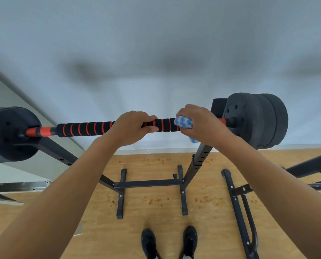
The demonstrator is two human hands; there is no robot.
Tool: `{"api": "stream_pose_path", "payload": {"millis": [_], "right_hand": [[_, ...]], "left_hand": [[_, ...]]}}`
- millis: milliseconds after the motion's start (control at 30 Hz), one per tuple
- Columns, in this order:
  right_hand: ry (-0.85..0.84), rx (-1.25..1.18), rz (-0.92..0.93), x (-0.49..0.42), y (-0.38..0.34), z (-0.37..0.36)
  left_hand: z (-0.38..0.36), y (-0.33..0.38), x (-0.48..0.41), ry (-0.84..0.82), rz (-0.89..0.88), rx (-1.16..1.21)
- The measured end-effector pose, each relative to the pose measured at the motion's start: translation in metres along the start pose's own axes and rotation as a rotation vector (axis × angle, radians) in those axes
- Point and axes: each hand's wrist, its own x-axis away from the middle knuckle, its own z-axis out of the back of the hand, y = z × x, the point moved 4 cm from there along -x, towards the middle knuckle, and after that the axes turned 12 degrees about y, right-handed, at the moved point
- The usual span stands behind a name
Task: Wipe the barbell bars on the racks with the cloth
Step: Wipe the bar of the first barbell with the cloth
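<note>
At the squat rack point(199, 161), shoulder-high before a pale wall, I have both hands on the barbell bar point(85, 128) as the wiping step is under way. My left hand point(131, 128) curls over the striped foam grip near its middle, fingers wrapped round it, steadying the bar on its supports. My right hand point(200, 124) clutches the blue-and-white cloth point(183, 122) bunched round the bar just beside the right-hand weight plates point(256, 118), fingers closed on cloth and bar together; a corner of cloth hangs below. Judging from where the hands sit, the right end is being wiped. Next, I reckon, the cloth must slide leftward along the foam, which calls for my left hand to shift clear.
</note>
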Motion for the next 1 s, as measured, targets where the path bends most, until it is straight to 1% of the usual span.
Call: {"api": "stream_pose_path", "payload": {"millis": [67,133,200,267,367,400,500,567,600,733,800,867,1000], "right_hand": [[-0.028,0.044,0.015,0.001,-0.003,-0.001],[-0.071,0.136,0.067,0.007,-0.008,-0.004],[-0.056,0.259,0.154,0.019,-0.013,-0.010],[-0.012,0.261,0.120,0.032,-0.011,-0.013],[0.102,0.021,-0.102,0.043,-0.003,0.000],[0.143,-0.084,-0.179,0.044,-0.002,0.009],[0.229,-0.398,-0.413,0.042,0.001,0.037],[0.225,-0.578,-0.533,0.041,0.006,0.049],[0.213,-0.638,-0.559,0.040,0.008,0.055],[0.131,-0.759,-0.619,0.036,0.014,0.071],[0.094,-0.742,-0.644,0.032,0.019,0.076],[0.057,-0.644,-0.603,0.025,0.022,0.078],[0.012,-0.249,-0.358,-0.001,0.015,0.071]], "left_hand": [[-0.001,-0.007,-0.005,-0.079,0.075,0.075],[0.000,-0.009,-0.009,-0.127,0.117,0.164],[0.001,-0.011,-0.013,-0.170,0.144,0.239],[0.001,-0.011,-0.015,-0.196,0.166,0.265],[-0.001,-0.006,-0.010,-0.194,0.140,0.179],[-0.002,-0.001,-0.006,-0.150,0.107,0.134],[-0.003,0.024,0.004,0.094,0.014,0.083],[-0.008,0.044,0.003,0.197,-0.026,0.048],[-0.011,0.051,0.001,0.225,-0.021,0.041],[-0.018,0.060,-0.007,0.275,0.077,0.103],[-0.020,0.057,-0.008,0.267,0.127,0.181],[-0.021,0.054,-0.009,0.275,0.158,0.238],[-0.025,0.051,-0.005,0.348,0.100,0.184]]}}
